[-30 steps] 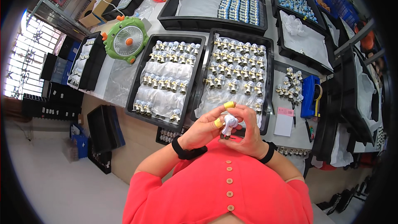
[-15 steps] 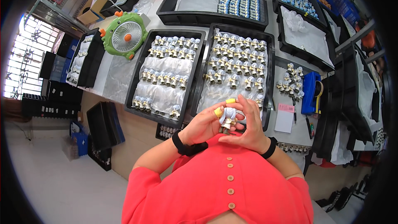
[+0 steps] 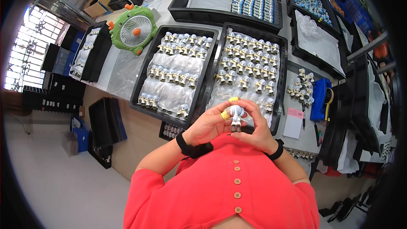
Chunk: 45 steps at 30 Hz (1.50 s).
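The figure [image 3: 237, 118] is located in front of the person's chest, between both hands, above the near edge of the table. It stands about upright, head at the top. Its head is rounded and pale blue-grey; the body is mostly white, and the lower legs and feet are dark. The finer surface details are too small to read.

The left hand [image 3: 208, 124] grasps the figure from its left side. Its thumb and one finger carry yellow bands—the thumb lies beside the head. The right hand [image 3: 259, 129] curves around the opposite side, fingers by the head and thumb near the feet; whether it grips or only steadies cannot be told.

Beyond the hands is the right tray [image 3: 281, 85], black and lined with a pale sheet. It contains rows of similar figures with pale heads, light bodies and dark feet. The left tray [image 3: 161, 115] contains similar rows—separated by bare stretches of liner. A loose cluster [image 3: 301, 88] of similar figures lies right of the trays.
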### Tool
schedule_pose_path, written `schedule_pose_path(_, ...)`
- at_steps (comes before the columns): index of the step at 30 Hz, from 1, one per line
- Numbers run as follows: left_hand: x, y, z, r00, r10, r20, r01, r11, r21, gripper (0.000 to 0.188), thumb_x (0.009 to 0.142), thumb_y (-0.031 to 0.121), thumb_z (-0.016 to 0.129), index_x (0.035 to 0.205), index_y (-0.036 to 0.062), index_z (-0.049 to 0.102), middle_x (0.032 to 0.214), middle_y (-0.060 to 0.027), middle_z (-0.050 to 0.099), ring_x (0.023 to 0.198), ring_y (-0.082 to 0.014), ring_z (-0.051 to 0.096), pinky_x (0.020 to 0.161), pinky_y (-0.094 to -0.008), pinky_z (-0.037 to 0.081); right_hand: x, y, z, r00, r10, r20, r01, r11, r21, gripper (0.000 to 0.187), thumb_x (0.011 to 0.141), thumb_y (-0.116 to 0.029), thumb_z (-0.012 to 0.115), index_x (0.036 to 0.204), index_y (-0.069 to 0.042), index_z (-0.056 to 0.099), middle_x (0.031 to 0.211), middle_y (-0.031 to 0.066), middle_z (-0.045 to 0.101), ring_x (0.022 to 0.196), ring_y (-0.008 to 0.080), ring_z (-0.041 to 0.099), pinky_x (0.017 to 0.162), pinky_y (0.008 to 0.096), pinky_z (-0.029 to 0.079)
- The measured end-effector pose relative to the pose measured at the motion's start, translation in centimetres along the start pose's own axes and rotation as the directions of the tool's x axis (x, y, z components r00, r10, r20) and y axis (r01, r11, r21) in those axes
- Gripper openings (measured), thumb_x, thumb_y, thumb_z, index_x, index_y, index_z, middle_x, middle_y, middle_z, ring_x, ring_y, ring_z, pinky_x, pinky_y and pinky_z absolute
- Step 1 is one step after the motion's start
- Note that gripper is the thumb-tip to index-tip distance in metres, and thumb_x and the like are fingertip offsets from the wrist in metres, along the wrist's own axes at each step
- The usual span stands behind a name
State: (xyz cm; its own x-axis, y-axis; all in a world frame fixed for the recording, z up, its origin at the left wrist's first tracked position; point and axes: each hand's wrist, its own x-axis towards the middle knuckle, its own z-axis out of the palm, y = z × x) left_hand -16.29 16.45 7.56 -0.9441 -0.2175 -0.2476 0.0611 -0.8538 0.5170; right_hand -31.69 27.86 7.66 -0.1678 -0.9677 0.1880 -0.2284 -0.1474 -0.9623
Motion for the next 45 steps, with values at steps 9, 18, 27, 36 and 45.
schedule_pose_path(9,-0.5,-1.2,-1.4,0.872,0.488,-0.048,-0.243,0.514,0.823,0.052,0.077,0.001,0.070,0.124,0.0048,0.048,0.089,-0.0020,0.045,0.077,-0.0120,0.057,0.065,-0.0227,0.051,0.1,1.6,1.7,0.999,-0.043,-0.032,0.031,0.950,-0.310,0.074,0.064,-0.010,0.075,0.130,-0.007,0.042,0.117,0.0127,0.051,0.109,0.0288,0.049,0.093,0.0404,0.038)
schedule_pose_path(18,-1.3,-0.9,0.2,0.745,0.653,0.135,-0.242,0.077,0.967,0.050,0.069,0.003,0.074,0.115,0.0029,0.054,0.095,-0.0068,0.046,0.069,-0.0131,0.050,0.060,-0.0230,0.046,0.4,3.1,3.1,0.998,-0.064,-0.002,0.060,0.946,-0.318,0.075,0.065,-0.011,0.076,0.130,-0.004,0.040,0.110,0.0151,0.055,0.099,0.0327,0.052,0.088,0.0406,0.040)
schedule_pose_path(27,-3.9,2.9,-8.8,0.749,0.593,-0.295,0.147,0.286,0.947,0.029,0.073,0.005,0.064,0.099,0.0006,0.052,0.078,-0.0090,0.059,0.067,-0.0144,0.060,0.057,-0.0286,0.048,1.0,2.3,3.4,0.998,0.045,0.054,-0.023,0.938,-0.346,0.059,0.069,-0.007,0.071,0.123,-0.003,0.048,0.119,0.0164,0.051,0.106,0.0305,0.052,0.091,0.0361,0.042)
schedule_pose_path(36,-8.8,8.3,-22.6,0.620,0.663,-0.420,0.663,-0.155,0.733,0.034,0.066,0.008,0.061,0.099,0.0007,0.057,0.090,-0.0243,0.062,0.086,-0.0401,0.059,0.077,-0.0442,0.047,0.4,2.4,2.9,0.996,0.068,0.049,-0.046,0.933,-0.358,0.045,0.073,-0.006,0.068,0.115,-0.001,0.053,0.120,0.0163,0.052,0.110,0.0311,0.052,0.093,0.0349,0.042)
schedule_pose_path(45,-8.2,7.8,-22.4,0.649,0.655,-0.387,0.683,-0.278,0.676,0.027,0.069,0.000,0.057,0.096,0.0014,0.055,0.098,-0.0246,0.052,0.080,-0.0439,0.058,0.074,-0.0486,0.047,-0.1,2.4,2.7,0.991,0.130,0.045,-0.107,0.934,-0.341,0.038,0.075,-0.007,0.066,0.111,-0.001,0.056,0.120,0.0159,0.052,0.111,0.0311,0.052,0.093,0.0348,0.042)
